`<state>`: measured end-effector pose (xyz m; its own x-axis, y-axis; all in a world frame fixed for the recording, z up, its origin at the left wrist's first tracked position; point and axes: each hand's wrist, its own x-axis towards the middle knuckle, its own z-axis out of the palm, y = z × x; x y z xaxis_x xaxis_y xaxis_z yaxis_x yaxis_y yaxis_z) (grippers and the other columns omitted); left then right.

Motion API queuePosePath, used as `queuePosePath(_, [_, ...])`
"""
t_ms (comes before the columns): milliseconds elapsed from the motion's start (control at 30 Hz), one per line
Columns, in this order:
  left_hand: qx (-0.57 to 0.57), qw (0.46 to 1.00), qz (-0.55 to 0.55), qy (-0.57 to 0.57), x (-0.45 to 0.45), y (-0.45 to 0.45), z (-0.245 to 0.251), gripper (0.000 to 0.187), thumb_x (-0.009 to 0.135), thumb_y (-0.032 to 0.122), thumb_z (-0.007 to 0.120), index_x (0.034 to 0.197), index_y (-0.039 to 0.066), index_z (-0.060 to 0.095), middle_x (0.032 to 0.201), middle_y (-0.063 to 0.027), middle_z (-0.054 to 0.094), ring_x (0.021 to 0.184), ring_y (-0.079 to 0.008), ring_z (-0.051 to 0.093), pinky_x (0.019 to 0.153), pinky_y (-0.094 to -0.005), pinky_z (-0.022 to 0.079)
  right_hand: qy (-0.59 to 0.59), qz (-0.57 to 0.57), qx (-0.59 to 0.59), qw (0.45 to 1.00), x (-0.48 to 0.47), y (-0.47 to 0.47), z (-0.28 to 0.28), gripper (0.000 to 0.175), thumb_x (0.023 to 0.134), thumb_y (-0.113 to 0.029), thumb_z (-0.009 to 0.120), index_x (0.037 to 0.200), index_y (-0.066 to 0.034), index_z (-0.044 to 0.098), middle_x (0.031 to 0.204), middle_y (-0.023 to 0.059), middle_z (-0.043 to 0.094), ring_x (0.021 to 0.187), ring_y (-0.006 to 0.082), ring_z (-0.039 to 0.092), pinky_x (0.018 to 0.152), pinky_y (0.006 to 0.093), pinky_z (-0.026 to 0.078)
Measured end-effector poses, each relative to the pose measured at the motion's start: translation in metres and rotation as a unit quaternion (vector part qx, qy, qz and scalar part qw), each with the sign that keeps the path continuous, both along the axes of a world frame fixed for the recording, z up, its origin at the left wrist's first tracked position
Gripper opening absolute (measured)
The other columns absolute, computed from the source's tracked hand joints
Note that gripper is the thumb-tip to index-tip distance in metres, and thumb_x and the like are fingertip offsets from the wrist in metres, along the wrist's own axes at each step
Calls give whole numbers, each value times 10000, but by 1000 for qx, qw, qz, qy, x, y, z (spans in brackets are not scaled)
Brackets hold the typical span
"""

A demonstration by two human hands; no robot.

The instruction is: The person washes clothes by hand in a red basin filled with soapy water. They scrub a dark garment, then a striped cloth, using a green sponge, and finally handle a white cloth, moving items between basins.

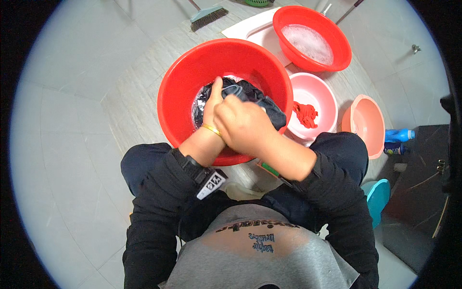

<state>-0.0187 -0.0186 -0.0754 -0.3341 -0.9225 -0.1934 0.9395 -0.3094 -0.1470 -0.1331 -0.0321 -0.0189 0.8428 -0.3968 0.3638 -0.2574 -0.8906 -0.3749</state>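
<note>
Dark wet cloth (249, 92) lies in sudsy water inside a large red plastic basin (180, 72) in front of me. My left hand (213, 108) is over the near left part of the cloth, its thumb pointing away from me and a gold-coloured bangle on the wrist. Across it, my right hand (240, 123) is curled and slightly blurred; it overlaps the left hand near the wrist. Whether either hand grips cloth is hidden. Part of the cloth rests against the basin's right wall.
A second red basin (341, 54) holds foamy water at upper right. Beside it are a pink basin (330, 94) with red cloth (306, 115), a peach basin (370, 126) and a blue bottle (399, 135). A teal basin (379, 202) stands lower right; a broom (207, 16) lies beyond.
</note>
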Motion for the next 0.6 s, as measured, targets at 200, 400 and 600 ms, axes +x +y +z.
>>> queuePosePath(200, [170, 899, 181, -360, -19, -2, -12, 275, 884, 284, 481, 864, 41, 606, 843, -95, 642, 811, -221, 619, 760, -355, 499, -70, -187, 129, 971, 14, -26, 0, 204, 869, -218, 498, 903, -23, 550, 852, 223, 592, 703, 406, 606, 635, 488, 506])
queuePosePath(400, [187, 874, 187, -407, -1, -14, -11, 221, 880, 238, 497, 883, 53, 618, 829, -95, 640, 791, -217, 610, 754, -355, 482, -108, -174, 129, 970, 14, -22, -18, 211, 871, -205, 483, 902, -2, 534, 836, 233, 581, 771, 409, 606, 688, 484, 499])
queuePosePath(600, [-6, 622, 141, -770, 0, -10, 33, 212, 856, 142, 544, 697, 27, 623, 647, -65, 595, 646, -142, 570, 602, -288, 429, -111, -177, 0, 978, 2, -59, -21, 215, 828, -115, 519, 1028, -40, 539, 1000, 202, 608, 946, 395, 585, 826, 476, 444])
